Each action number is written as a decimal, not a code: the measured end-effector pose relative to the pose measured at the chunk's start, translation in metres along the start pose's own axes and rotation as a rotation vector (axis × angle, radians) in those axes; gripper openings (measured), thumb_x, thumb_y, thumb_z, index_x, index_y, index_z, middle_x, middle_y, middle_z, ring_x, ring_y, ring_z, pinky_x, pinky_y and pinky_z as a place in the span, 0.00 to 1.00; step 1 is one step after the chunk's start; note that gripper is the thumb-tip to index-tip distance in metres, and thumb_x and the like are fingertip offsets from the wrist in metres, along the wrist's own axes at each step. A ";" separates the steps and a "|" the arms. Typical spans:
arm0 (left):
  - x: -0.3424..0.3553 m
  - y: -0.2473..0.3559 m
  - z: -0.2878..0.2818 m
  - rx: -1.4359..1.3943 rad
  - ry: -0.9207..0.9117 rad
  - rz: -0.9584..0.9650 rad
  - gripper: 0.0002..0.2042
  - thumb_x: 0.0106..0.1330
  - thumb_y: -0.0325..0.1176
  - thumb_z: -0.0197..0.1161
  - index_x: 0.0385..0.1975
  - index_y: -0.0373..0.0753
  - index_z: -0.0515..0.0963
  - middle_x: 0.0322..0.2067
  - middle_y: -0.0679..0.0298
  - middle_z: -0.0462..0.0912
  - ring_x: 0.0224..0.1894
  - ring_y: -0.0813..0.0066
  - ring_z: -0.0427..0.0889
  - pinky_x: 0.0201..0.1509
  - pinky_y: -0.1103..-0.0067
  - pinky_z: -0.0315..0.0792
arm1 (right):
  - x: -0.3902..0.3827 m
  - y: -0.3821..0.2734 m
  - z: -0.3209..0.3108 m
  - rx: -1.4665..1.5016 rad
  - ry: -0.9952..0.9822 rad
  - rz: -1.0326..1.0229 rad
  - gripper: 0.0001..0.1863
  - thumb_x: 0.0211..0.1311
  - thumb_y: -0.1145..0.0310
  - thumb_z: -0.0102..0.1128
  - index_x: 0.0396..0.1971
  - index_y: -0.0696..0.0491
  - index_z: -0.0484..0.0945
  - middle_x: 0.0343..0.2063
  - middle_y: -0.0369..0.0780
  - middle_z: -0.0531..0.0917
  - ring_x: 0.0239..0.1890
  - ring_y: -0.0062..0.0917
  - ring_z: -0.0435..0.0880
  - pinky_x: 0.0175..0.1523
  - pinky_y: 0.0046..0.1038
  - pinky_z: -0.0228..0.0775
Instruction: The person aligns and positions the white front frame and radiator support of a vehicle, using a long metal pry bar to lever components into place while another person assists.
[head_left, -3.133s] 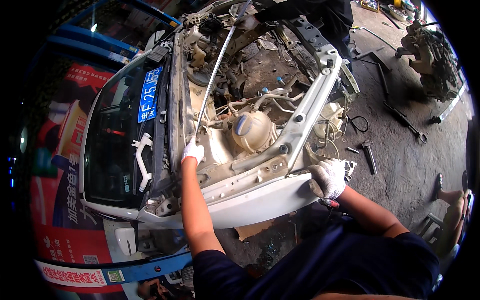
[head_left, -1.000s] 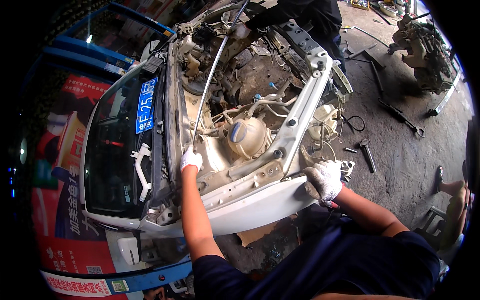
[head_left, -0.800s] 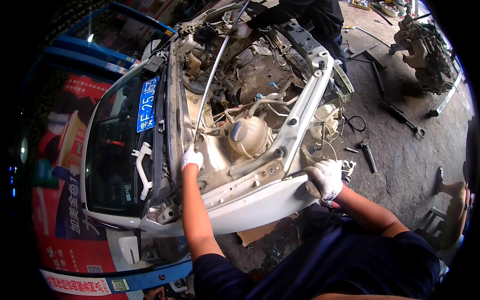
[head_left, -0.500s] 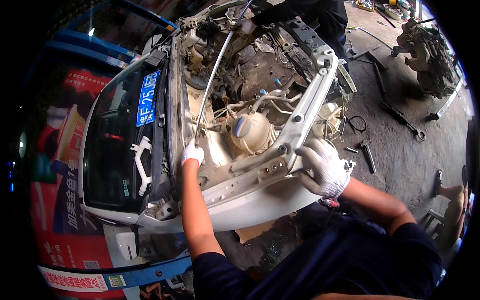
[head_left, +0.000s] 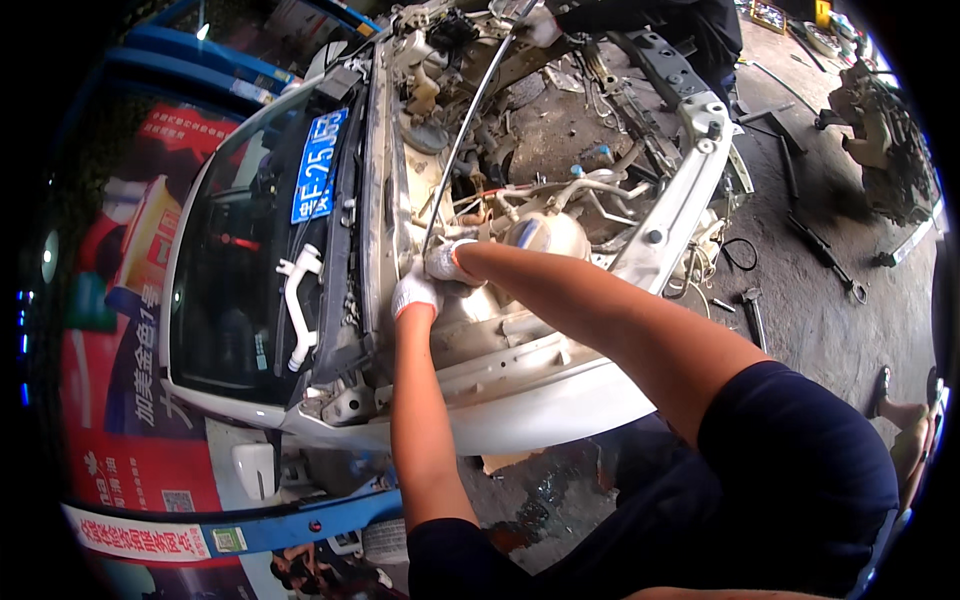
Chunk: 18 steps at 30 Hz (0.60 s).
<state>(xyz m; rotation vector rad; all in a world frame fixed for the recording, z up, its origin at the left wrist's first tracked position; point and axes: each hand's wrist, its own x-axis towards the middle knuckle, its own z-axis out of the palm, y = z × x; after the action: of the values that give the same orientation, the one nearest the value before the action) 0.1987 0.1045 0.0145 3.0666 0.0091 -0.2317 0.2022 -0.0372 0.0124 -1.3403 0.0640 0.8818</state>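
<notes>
A long, thin metal bar (head_left: 468, 132) slants across the open engine bay. Its near end reaches my left hand (head_left: 416, 289), white-gloved, with the fingers closed around it. My right hand (head_left: 450, 262), also gloved, is right beside the left one, close to the bar's end; its fingers are mostly hidden, so its grip is unclear. At the far end of the bar, a co-worker's gloved hand (head_left: 541, 27) is on it. Partly behind my right forearm sits a round, pale reservoir (head_left: 560, 236) with a blue mark.
The white car's front frame rail (head_left: 690, 180) bounds the bay on the right. A white pipe (head_left: 298, 305) lies on the windshield. On the floor at right are a hammer-like tool (head_left: 754, 315), long dark bars (head_left: 812, 240) and a removed engine (head_left: 885, 150).
My right hand has left the front rail and moved left across the bay to beside my left hand. The left stays at the bar's near end. The view has shifted slightly.
</notes>
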 end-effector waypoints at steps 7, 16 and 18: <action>-0.003 0.014 -0.002 0.141 0.023 -0.058 0.22 0.69 0.47 0.49 0.59 0.43 0.71 0.49 0.43 0.81 0.54 0.41 0.78 0.56 0.59 0.73 | 0.001 0.004 -0.004 -0.026 0.040 -0.037 0.05 0.63 0.64 0.51 0.30 0.46 0.75 0.18 0.34 0.71 0.12 0.20 0.66 0.13 0.26 0.57; -0.030 0.031 -0.015 0.127 0.044 -0.158 0.37 0.63 0.40 0.54 0.74 0.51 0.51 0.51 0.44 0.80 0.52 0.48 0.81 0.58 0.60 0.74 | -0.179 0.079 -0.058 -1.245 -0.035 -0.824 0.14 0.57 0.60 0.60 0.37 0.55 0.83 0.33 0.48 0.86 0.43 0.43 0.85 0.49 0.39 0.76; -0.030 0.034 -0.014 0.108 0.083 -0.158 0.37 0.63 0.40 0.54 0.74 0.52 0.51 0.51 0.45 0.81 0.52 0.48 0.81 0.57 0.60 0.74 | -0.294 0.102 -0.073 -0.931 0.103 -0.528 0.21 0.60 0.59 0.55 0.51 0.52 0.79 0.35 0.49 0.85 0.43 0.45 0.84 0.50 0.43 0.74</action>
<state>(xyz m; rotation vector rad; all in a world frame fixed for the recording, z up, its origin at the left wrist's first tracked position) 0.1715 0.0717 0.0353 3.1832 0.2517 -0.1155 -0.0272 -0.2540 0.0610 -2.1230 -0.6673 0.3688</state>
